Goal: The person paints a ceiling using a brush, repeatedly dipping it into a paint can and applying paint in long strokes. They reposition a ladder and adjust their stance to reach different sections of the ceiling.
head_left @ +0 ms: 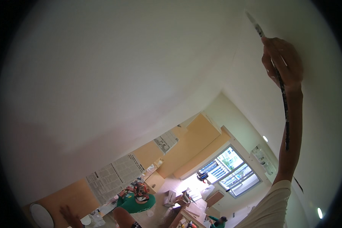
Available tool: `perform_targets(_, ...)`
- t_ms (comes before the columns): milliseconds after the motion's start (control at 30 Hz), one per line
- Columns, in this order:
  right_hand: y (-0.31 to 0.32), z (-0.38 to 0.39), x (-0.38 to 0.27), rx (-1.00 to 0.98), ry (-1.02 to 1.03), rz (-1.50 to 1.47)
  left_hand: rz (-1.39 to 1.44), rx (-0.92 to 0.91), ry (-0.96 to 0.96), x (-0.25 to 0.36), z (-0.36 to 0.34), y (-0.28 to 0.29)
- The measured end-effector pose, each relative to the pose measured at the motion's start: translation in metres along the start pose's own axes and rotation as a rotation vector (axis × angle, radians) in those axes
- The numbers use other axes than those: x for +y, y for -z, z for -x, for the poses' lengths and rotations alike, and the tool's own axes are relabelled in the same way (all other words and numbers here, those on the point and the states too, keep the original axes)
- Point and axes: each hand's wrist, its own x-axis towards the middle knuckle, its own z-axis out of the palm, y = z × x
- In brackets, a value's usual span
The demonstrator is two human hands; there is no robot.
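Note:
My right hand (283,62) is raised high at the upper right, its fingers closed round a thin paintbrush (280,78). The dark, paint-spotted handle runs back along my forearm. The pale bristle end points up toward the seam between the white wall (121,68) and the white ceiling (319,49); whether it touches cannot be made out. White paint specks mark my fingers. Low at the left, my left hand (69,216) has its fingers apart in front of a wood-coloured panel (74,193). It looks slightly blurred and holds nothing visible.
Newspaper sheets (116,176) cover parts of the wooden cabinets (195,138) below the wall. A person in a green shirt (136,203) is below, another person (218,221) farther right. A cluttered table (193,212) stands below a bright window (231,171). A round white object (41,216) sits lower left.

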Motion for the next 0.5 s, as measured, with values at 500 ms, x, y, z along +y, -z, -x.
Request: perform_targets(500, -0.014, 0.014, -0.004, 0.058, -0.015, 0.212, 0.148, 0.135, -0.067, -0.008, 0.0, -0.011)
